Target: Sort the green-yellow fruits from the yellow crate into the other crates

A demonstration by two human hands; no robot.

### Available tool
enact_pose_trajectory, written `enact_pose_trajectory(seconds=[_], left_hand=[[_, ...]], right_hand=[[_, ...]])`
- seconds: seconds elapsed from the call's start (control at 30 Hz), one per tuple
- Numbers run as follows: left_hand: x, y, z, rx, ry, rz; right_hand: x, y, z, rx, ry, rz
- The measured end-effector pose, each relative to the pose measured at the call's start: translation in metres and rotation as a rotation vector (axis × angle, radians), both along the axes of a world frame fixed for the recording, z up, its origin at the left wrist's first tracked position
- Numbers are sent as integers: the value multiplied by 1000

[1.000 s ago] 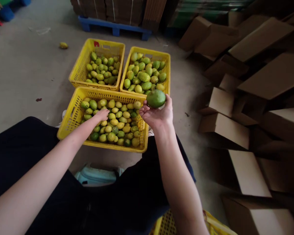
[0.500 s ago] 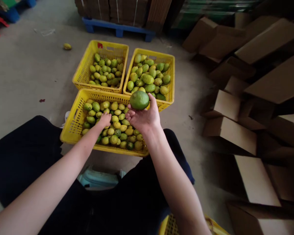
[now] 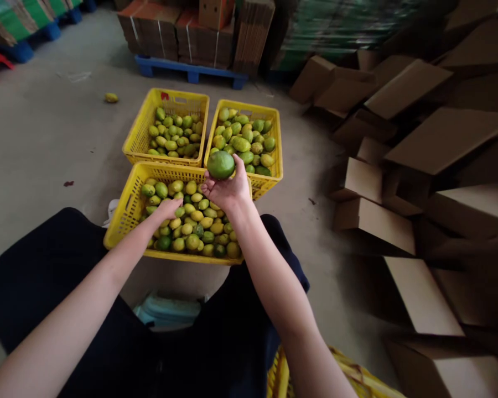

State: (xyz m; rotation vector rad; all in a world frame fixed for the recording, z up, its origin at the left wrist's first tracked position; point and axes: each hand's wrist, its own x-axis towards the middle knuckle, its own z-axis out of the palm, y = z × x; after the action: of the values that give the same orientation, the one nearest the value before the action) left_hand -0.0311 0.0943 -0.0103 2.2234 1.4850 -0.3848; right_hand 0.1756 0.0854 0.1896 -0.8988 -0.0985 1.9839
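A large green lemon [image 3: 221, 165] rests in my right hand [image 3: 229, 192], palm up, its fingers and thumb curled round the fruit. It is held above the rim between the near crate and the back right crate. My left hand [image 3: 169, 209] reaches down into the near yellow crate [image 3: 118, 229], its fingers drawn together against the heap. A green lemon [image 3: 180, 212] shows right under its fingers; whether they grip any fruit is hidden. Yellow and green lemons [image 3: 193, 241] fill much of this crate.
Two more yellow crates, back left [image 3: 135, 132] and back right [image 3: 276, 149], hold lemons. A single lemon [image 3: 111, 98] lies on the floor. Open cardboard boxes [image 3: 385, 224] crowd the right side. Behind stands a blue pallet [image 3: 193, 73] with bundled cardboard. Another yellow crate [image 3: 279, 376] is at bottom right.
The view has shifted, showing more of the background. My right hand still holds the green lemon. My left hand has moved slightly left within the near crate, its fingers now pointing more to the right.
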Motion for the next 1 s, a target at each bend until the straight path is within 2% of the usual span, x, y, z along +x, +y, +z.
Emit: enact_pose_trajectory(seconds=[0.13,0.23,0.3,0.37,0.43,0.53,0.67,0.73,0.83,1.0], left_hand=[[-8,-2,34,-105,19,-67],[-29,0,79,-254,-142,-82],[-44,-3,115,-289,-377,11],[-53,-12,147,-263,-666,173],[-53,-25,166,-274,-962,347],[-37,-42,170,-354,-1324,529],[-6,-50,162,-372,-1582,569],[3,-49,166,-304,-1632,549],[0,-50,178,-183,-1636,524],[-15,-54,187,-132,-1620,519]], right_hand=[[2,0,5,-7,-50,12],[5,-2,7,53,-76,14],[7,-6,7,101,-91,37],[8,-13,6,150,-90,61],[9,-21,5,199,-79,49],[9,-34,1,249,-56,1],[7,-43,-4,292,-130,-29],[5,-44,-6,327,-226,-48],[0,-44,-9,389,-396,-61],[-10,-46,-11,480,-669,-120]])
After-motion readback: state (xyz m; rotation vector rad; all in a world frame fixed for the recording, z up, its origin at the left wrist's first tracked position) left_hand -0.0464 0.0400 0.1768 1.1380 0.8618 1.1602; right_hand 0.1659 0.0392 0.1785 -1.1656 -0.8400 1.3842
